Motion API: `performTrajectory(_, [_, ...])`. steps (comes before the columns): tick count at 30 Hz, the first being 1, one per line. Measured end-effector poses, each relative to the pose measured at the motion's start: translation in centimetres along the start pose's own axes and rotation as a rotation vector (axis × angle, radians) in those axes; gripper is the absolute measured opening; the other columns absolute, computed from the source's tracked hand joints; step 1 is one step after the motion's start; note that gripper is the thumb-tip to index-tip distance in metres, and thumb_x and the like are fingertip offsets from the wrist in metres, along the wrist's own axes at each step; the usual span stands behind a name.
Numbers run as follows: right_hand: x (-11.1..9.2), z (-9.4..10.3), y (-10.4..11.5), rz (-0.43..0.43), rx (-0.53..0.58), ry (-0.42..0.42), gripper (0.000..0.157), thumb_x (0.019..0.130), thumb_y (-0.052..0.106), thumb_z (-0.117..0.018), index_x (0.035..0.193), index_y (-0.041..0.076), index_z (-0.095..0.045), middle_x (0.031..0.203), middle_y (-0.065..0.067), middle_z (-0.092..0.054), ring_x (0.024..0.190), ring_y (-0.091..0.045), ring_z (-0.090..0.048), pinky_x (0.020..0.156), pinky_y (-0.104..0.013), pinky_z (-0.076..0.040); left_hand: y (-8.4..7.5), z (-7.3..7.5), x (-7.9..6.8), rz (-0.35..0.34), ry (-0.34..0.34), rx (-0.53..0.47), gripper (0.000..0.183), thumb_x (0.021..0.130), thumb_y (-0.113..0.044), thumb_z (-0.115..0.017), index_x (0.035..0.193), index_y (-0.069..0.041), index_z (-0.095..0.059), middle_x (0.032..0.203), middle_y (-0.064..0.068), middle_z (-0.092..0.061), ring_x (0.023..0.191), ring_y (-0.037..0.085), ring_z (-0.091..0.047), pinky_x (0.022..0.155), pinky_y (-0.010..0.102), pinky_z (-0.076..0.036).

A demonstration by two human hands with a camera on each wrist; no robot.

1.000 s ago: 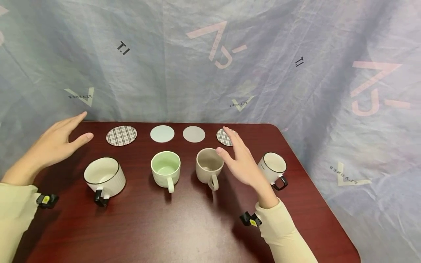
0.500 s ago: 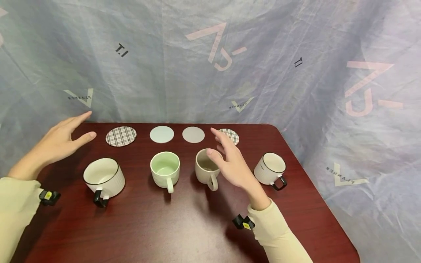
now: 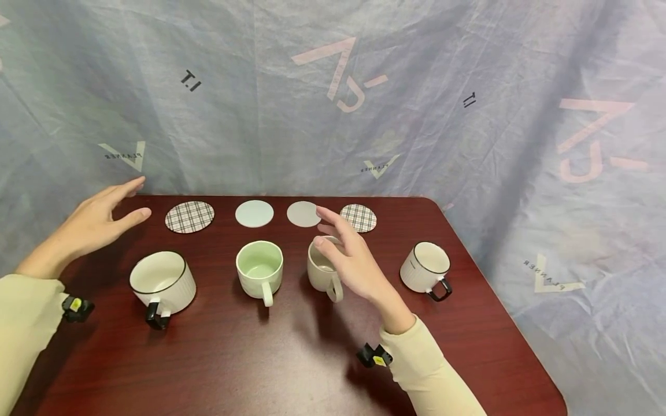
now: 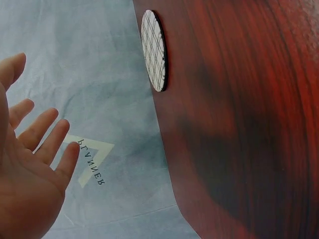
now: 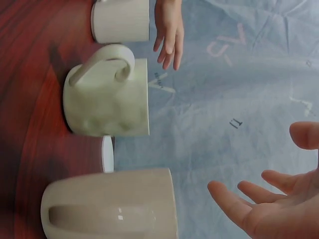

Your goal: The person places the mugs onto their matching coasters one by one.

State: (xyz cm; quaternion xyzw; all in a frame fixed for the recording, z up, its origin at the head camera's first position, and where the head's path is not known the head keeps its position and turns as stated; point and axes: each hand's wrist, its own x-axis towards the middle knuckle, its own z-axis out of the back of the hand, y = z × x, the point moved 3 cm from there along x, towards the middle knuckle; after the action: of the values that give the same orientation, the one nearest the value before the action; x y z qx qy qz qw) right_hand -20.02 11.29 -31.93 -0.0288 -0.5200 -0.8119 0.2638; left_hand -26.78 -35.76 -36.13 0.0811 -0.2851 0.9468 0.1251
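Note:
My right hand (image 3: 354, 263), fingers extended and holding nothing, hovers over the right side of the beige mug (image 3: 318, 271), partly hiding it. The right wrist view has that mug at the bottom and the green mug (image 5: 107, 102) above it. Raised at the table's left, my left hand (image 3: 96, 222) is empty with fingers spread. Nearest to it are a wide white mug (image 3: 174, 289) with black rim and handle and a plaid coaster (image 3: 189, 217). A smaller white mug (image 3: 418, 271) with a black handle stands at the right.
Along the back edge of the dark red table (image 3: 234, 364) lie a pale blue coaster (image 3: 254, 214), a grey coaster (image 3: 302, 214) and a second plaid coaster (image 3: 359, 218). A grey-blue printed curtain (image 3: 250, 115) hangs right behind the table and along its right side.
My right hand has moved left, from between the beige mug and the small white mug to over the beige mug. The left hand has barely shifted; the mugs stay where they were.

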Motion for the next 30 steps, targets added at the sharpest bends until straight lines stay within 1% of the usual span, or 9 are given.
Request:
performTrajectory(4, [0.0, -0.7, 0.3, -0.013, 0.046, 0.007, 0.05, 0.1, 0.03, -0.055, 0.147, 0.031, -0.039, 0.147, 0.011, -0.043, 0.129, -0.013, -0.05, 0.103, -0.033, -0.045, 0.3, -0.2, 0.1, 0.009, 0.018, -0.005, 0.074, 0.096, -0.042, -0.06, 0.156, -0.04, -0.017, 0.153, 0.016, -0.037, 0.123, 0.051, -0.041, 0.09, 0.065, -0.032])
performTrajectory(8, [0.0, -1.6, 0.6, -0.019, 0.079, 0.029, 0.05, 0.1, 0.028, -0.055, 0.148, 0.03, -0.039, 0.147, 0.01, -0.043, 0.13, -0.017, -0.05, 0.101, -0.032, -0.046, 0.8, -0.5, 0.2, 0.013, 0.027, 0.004, 0.074, 0.096, -0.043, -0.06, 0.156, -0.039, -0.017, 0.152, 0.017, -0.037, 0.121, 0.05, -0.043, 0.089, 0.065, -0.032])
performTrajectory(12, [0.1, -2.5, 0.8, -0.004, 0.103, 0.035, 0.052, 0.099, 0.024, -0.057, 0.148, 0.026, -0.04, 0.147, 0.007, -0.044, 0.129, -0.023, -0.052, 0.102, -0.038, -0.045, 1.4, -0.7, 0.2, 0.008, 0.018, 0.014, 0.075, 0.095, -0.042, -0.061, 0.156, -0.036, -0.019, 0.147, 0.021, -0.041, 0.112, 0.047, -0.049, 0.087, 0.062, -0.033])
performTrajectory(14, [0.2, -2.9, 0.8, 0.006, 0.118, 0.042, 0.052, 0.099, 0.022, -0.057, 0.148, 0.022, -0.04, 0.148, 0.003, -0.044, 0.128, -0.026, -0.052, 0.105, -0.042, -0.043, 1.6, -0.9, 0.3, 0.005, 0.018, 0.014, 0.075, 0.095, -0.041, -0.062, 0.157, -0.034, -0.019, 0.145, 0.022, -0.042, 0.109, 0.045, -0.051, 0.086, 0.062, -0.034])
performTrajectory(18, [0.3, -3.7, 0.9, 0.009, 0.134, 0.064, 0.053, 0.1, 0.019, -0.056, 0.15, 0.018, -0.038, 0.148, -0.002, -0.043, 0.129, -0.028, -0.051, 0.106, -0.043, -0.041, 2.0, -1.1, 0.5, 0.002, 0.032, 0.006, 0.076, 0.095, -0.039, -0.063, 0.157, -0.031, -0.02, 0.143, 0.025, -0.042, 0.113, 0.046, -0.047, 0.086, 0.063, -0.033])
performTrajectory(20, [0.4, -4.1, 0.9, 0.001, 0.13, 0.074, 0.053, 0.1, 0.019, -0.056, 0.15, 0.019, -0.037, 0.148, -0.002, -0.043, 0.129, -0.026, -0.051, 0.105, -0.04, -0.043, 2.1, -1.2, 0.6, 0.0, 0.035, 0.003, 0.076, 0.095, -0.038, -0.063, 0.157, -0.029, -0.021, 0.142, 0.026, -0.043, 0.116, 0.046, -0.045, 0.087, 0.063, -0.033])
performTrajectory(23, [0.4, -4.6, 1.0, -0.012, 0.124, 0.076, 0.052, 0.1, 0.021, -0.056, 0.149, 0.021, -0.037, 0.148, 0.001, -0.043, 0.129, -0.026, -0.052, 0.102, -0.037, -0.045, 2.4, -1.5, 0.8, 0.0, 0.037, 0.007, 0.076, 0.095, -0.039, -0.063, 0.157, -0.027, -0.022, 0.141, 0.026, -0.044, 0.116, 0.046, -0.046, 0.087, 0.063, -0.033])
performTrajectory(26, [0.4, -4.9, 1.0, -0.029, 0.129, 0.075, 0.051, 0.1, 0.022, -0.057, 0.148, 0.025, -0.039, 0.147, 0.006, -0.044, 0.127, -0.023, -0.054, 0.099, -0.033, -0.048, 2.8, -1.8, 1.0, 0.003, 0.047, 0.009, 0.077, 0.095, -0.041, -0.063, 0.157, -0.027, -0.021, 0.142, 0.026, -0.043, 0.116, 0.046, -0.046, 0.087, 0.063, -0.034])
performTrajectory(30, [0.5, -5.5, 0.9, -0.049, 0.144, 0.079, 0.05, 0.099, 0.022, -0.058, 0.147, 0.026, -0.041, 0.146, 0.009, -0.046, 0.125, -0.022, -0.056, 0.096, -0.03, -0.049, 3.3, -2.2, 1.3, 0.015, 0.062, 0.006, 0.077, 0.094, -0.044, -0.062, 0.157, -0.03, -0.019, 0.144, 0.026, -0.042, 0.118, 0.047, -0.045, 0.087, 0.065, -0.034])
